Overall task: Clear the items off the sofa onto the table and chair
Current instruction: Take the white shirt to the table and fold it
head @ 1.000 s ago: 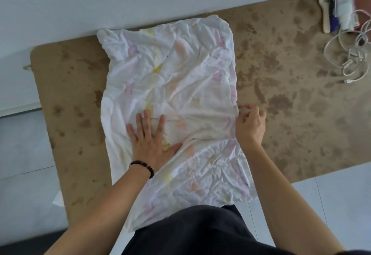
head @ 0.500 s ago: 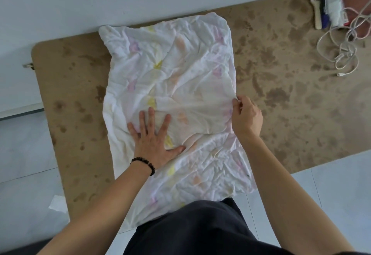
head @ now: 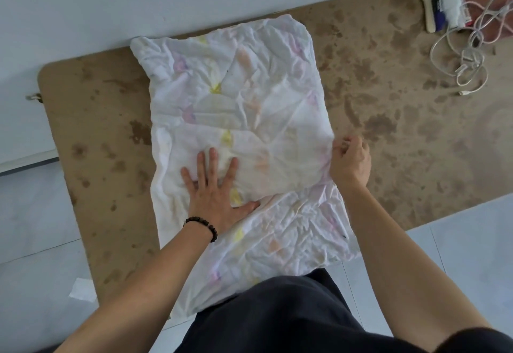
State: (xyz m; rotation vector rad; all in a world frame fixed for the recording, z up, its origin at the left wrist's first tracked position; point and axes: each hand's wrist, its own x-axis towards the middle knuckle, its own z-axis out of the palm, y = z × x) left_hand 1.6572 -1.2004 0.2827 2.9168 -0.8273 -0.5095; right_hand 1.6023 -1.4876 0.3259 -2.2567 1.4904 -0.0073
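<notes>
we pinned cloth (head: 249, 97) on table (head: 388, 130), left hand (head: 216, 191) flat as anchor; right hand (head: 351, 161) pinched 3 o'clock edge, likely pulling wrinkles out.

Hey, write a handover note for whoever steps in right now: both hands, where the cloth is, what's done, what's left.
Left hand: pressed flat on the white cloth.
Right hand: fingers pinch the cloth's right edge.
Cloth: spread on the brown table, near end hanging off the front edge.
Done: cloth is on the table.
Left: probably fold or smooth it; sofa out of view, so remaining items unknown.
</notes>
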